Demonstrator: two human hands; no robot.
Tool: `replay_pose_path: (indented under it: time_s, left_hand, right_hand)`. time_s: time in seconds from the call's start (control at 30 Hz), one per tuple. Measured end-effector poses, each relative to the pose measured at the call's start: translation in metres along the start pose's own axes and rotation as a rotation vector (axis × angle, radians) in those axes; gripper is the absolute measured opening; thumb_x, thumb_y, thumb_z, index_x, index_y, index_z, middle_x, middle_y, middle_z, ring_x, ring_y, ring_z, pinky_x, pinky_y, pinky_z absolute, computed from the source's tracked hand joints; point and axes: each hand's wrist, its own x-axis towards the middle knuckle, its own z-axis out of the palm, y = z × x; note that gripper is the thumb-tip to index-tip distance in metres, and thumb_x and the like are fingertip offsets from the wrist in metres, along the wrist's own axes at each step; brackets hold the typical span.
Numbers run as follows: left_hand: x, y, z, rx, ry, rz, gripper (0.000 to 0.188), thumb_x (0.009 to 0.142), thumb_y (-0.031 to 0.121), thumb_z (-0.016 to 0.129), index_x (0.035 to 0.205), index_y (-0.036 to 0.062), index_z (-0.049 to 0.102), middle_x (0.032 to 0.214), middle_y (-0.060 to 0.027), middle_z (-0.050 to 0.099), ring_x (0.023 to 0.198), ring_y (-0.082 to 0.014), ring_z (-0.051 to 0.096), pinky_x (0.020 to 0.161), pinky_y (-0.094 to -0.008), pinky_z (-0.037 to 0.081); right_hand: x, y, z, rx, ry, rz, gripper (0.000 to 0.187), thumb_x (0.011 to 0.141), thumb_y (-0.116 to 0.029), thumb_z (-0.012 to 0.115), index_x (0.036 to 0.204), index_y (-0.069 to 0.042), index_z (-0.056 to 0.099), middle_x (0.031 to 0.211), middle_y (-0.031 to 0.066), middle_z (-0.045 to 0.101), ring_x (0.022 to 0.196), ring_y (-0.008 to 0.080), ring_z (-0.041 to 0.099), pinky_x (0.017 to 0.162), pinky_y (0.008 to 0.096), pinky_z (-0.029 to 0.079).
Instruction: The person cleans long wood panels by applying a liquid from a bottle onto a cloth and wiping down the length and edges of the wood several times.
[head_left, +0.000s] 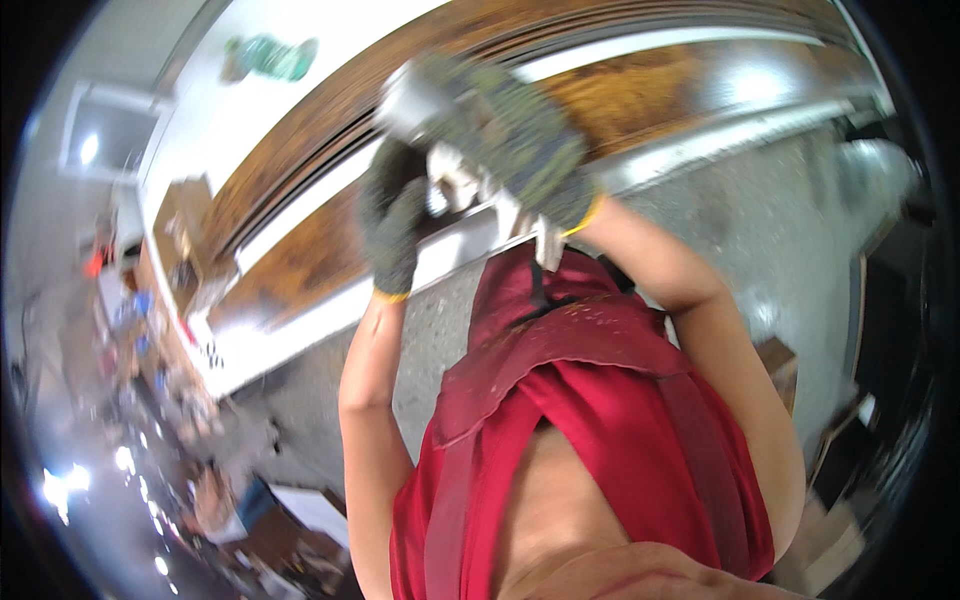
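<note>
Both my hands wear dark green-grey knit gloves with yellow cuffs, close together over the near wood-grain board (pixel 290 258). My right hand (pixel 515 135) is smeared by motion and closed around a smooth, pale silvery-white object (pixel 412 100), whose kind the blur hides. My left hand (pixel 392 215) is just below and left of it, its fingers curled up toward the object. Between the hands is a crumpled whitish piece (pixel 458 185) like cloth or paper. A pale strip (pixel 548 245) hangs below my right wrist. What my left fingers grip is not clear.
Long brown wood-grain strips (pixel 420 45) lie across a white worktable (pixel 345 50). A green plastic bottle (pixel 278 58) lies at the far left. An open cardboard box (pixel 180 235) sits by the table's left end. Cluttered goods (pixel 270 530) stand on the grey floor (pixel 440 345).
</note>
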Motion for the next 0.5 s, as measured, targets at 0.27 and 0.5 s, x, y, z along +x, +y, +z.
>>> replay_pose_path:
  time_s: [0.27,0.5]
  left_hand:
    - [-0.014,0.008,0.002,-0.386,0.180,-0.036,0.060,0.085,0.024,0.077,0.133,0.0009,0.049,0.116,-0.0080,0.062,0.101,-0.0186,0.062,0.084,-0.0329,0.056]
    - [0.012,0.013,-0.048,0.051,0.139,0.001,0.057,0.082,0.016,0.080,0.130,0.0005,0.053,0.117,-0.0118,0.062,0.107,-0.0222,0.059,0.093,-0.0350,0.050]
  right_hand:
    - [-0.009,-0.036,0.044,0.100,-0.077,0.064,0.055,0.089,-0.042,0.063,0.134,-0.010,0.059,0.123,0.0145,0.064,0.110,0.0335,0.059,0.101,0.0483,0.042]
    - [-0.025,0.005,0.040,-0.491,-0.350,0.129,0.062,0.093,-0.058,0.051,0.128,-0.008,0.063,0.138,0.0165,0.056,0.132,0.0363,0.046,0.112,0.0533,0.030]
